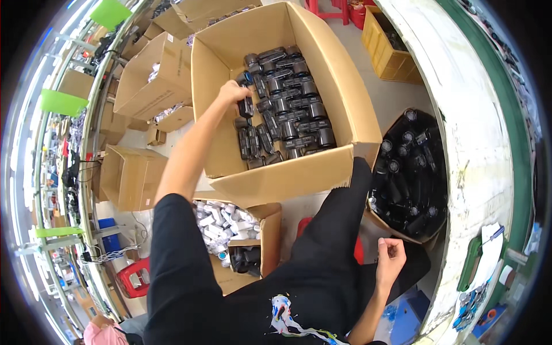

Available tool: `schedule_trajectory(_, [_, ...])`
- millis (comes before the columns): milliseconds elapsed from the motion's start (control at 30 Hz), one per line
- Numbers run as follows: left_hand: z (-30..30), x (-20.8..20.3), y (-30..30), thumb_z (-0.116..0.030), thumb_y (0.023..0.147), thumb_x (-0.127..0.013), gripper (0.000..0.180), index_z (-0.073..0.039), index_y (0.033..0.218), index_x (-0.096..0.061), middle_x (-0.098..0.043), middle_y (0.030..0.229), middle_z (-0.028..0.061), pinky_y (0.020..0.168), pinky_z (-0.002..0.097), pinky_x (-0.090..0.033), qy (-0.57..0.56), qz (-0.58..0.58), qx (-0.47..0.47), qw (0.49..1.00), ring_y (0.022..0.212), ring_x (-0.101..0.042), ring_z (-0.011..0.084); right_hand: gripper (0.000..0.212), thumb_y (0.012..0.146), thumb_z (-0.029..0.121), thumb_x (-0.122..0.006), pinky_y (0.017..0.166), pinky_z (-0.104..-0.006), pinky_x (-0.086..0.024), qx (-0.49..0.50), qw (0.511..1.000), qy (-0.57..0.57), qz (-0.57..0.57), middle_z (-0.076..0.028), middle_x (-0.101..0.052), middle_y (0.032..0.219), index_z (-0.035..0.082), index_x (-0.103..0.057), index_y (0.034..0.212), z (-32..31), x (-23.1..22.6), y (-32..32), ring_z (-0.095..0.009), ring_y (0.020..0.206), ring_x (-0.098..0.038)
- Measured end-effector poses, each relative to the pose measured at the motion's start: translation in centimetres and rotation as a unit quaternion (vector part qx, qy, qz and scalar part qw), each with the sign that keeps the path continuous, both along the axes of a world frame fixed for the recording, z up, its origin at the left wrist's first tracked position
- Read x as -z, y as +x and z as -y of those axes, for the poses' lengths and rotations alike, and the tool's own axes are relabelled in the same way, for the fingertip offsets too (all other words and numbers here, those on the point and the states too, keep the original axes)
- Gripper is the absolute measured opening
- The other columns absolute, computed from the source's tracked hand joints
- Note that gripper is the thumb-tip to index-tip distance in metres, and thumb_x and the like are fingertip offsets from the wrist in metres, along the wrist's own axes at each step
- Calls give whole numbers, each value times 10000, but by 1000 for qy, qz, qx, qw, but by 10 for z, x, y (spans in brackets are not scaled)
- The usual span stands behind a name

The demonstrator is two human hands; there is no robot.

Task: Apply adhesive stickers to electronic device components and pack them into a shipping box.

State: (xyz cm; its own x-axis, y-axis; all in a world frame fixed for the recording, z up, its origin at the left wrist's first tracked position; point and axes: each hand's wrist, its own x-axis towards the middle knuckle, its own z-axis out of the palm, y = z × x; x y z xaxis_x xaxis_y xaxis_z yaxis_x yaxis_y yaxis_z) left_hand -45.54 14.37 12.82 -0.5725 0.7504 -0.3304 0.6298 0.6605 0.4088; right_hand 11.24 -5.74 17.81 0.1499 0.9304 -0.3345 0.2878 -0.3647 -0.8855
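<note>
My left hand reaches into a large open cardboard box. Its fingers are closed round a black handheld device with a cylindrical head, at the left side of the packed contents. Rows of similar black handheld devices lie close together in that box, and a bare strip of cardboard shows to their left. Over my right thigh, my right hand hangs with its fingers curled in and nothing visible in them. It is nearest to a lined container of loose black devices.
A box of white parts stands beside my legs. More cardboard boxes line the left, before shelving. A white-topped bench runs along the right. A yellow crate is behind. A person in pink is at lower left.
</note>
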Motion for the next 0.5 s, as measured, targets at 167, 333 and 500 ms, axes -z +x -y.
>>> schedule_trajectory(167, [-2,20,38,-336,592,-771,442,3,862,-684,-688,868,147,636,333,-563,-91,-41,-93,991,705,-684,247,122,842,57,-632,586,-192,-357,39,998,29,37,41,-487,688,29,-546,760,6,7,19,-36,631,-424])
schedule_trajectory(333, [6,44,49,-461,641,-777,579,-8,984,-665,-656,1007,205,755,371,-539,-77,-15,-118,990,854,-671,290,124,846,65,-631,568,-186,-339,64,996,25,53,49,-479,677,39,-544,762,6,17,30,-27,617,-412])
schedule_trajectory(500, [10,49,32,-523,725,-681,619,19,1021,-651,-648,1021,220,795,394,-521,-112,-74,-57,989,924,-648,321,112,852,64,-624,559,-176,-336,49,997,23,52,51,-489,679,39,-547,775,1,27,29,-19,611,-421])
